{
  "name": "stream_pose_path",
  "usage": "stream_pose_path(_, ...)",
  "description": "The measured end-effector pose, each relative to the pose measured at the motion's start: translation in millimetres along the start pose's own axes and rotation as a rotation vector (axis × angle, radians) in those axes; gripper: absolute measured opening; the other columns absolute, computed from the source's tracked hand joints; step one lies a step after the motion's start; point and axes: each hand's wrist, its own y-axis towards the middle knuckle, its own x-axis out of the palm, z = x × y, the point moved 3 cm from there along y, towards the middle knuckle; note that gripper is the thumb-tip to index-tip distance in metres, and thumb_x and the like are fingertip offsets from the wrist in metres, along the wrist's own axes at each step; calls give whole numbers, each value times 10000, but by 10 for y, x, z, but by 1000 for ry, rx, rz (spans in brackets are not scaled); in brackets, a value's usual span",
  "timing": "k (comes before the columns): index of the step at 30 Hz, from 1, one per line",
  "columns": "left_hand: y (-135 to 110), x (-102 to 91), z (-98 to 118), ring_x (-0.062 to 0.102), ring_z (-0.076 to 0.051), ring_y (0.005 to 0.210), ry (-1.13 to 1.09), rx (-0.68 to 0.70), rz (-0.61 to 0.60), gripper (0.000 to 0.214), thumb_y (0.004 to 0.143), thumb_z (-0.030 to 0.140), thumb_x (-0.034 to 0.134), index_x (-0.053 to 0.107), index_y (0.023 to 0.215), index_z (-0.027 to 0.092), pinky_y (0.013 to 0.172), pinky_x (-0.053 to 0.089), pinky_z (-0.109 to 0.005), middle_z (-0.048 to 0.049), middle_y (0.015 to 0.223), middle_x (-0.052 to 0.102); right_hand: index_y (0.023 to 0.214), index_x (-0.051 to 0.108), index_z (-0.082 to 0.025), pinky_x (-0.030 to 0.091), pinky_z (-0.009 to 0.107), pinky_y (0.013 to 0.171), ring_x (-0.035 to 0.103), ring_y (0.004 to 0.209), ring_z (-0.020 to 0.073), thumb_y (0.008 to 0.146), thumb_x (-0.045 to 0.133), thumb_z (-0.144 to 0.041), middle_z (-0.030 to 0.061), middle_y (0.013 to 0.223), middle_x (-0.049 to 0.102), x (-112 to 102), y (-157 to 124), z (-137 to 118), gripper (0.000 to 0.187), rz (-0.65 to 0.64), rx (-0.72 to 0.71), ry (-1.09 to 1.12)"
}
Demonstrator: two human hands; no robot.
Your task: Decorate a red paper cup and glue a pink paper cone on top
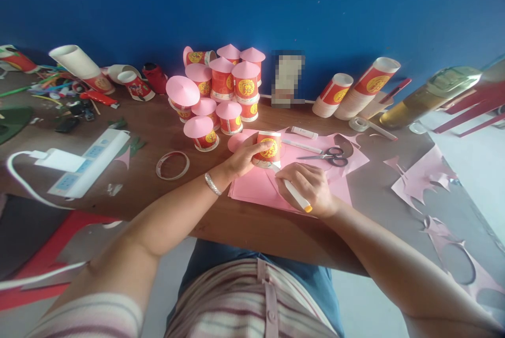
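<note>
My left hand (243, 156) is wrapped round an upside-down red paper cup (269, 149) with a gold emblem, pressing it onto a sheet of pink paper (256, 188) on the brown table. My right hand (308, 186) grips a white pen with an orange end (294, 192), its tip at the base of the cup. A silver bracelet (212, 184) circles my left wrist. Just beyond the cup lie scissors (329, 156), a white marker (302, 145) and a white glue stick (304, 132).
Behind stands a cluster of red cups with pink cone lids (221, 90). Stacks of cups (357, 90) lie at the right by a tape roll (359, 123). A power strip (89, 164), a ring (172, 165) and craft clutter sit left. Pink paper scraps (426, 175) lie right.
</note>
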Motion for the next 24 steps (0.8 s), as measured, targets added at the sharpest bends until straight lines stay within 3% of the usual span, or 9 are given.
stream_pose_path(6,36,-44,-41,693,-229,943,-91,7,5,326,817,399,772,708,1026,157,856,547,-363,-78,971,735,946,571,-217,529,249,602,601,598,121,855,617,-31,-32,704,645,-17,25,-33,212,-4,0,47)
stream_pose_path(9,45,-80,-45,701,-232,938,-136,47,57,305,820,370,764,716,1028,153,868,555,-376,-74,964,737,942,576,-213,631,336,815,608,605,118,859,618,-27,-34,719,653,-8,36,-54,208,-10,-15,120)
stream_pose_path(13,39,-68,-25,709,-253,943,-113,71,38,290,825,378,741,729,1000,148,861,565,-399,-92,990,746,966,590,-209,617,453,1006,633,633,121,878,608,-44,-30,749,664,35,23,-74,188,-50,-30,209)
stream_pose_path(19,35,-81,-61,682,-199,865,-22,29,14,394,750,431,850,684,1004,180,772,563,-336,-38,912,705,970,583,-212,625,448,1006,630,636,112,907,597,-67,-31,757,663,71,15,-121,159,-84,-34,258)
stream_pose_path(24,29,-90,-72,682,-191,912,-20,3,22,396,759,390,866,672,1040,191,807,567,-344,-25,958,699,961,582,-213,627,441,1000,626,630,108,900,618,-63,-39,748,659,60,25,-138,166,-59,-65,232)
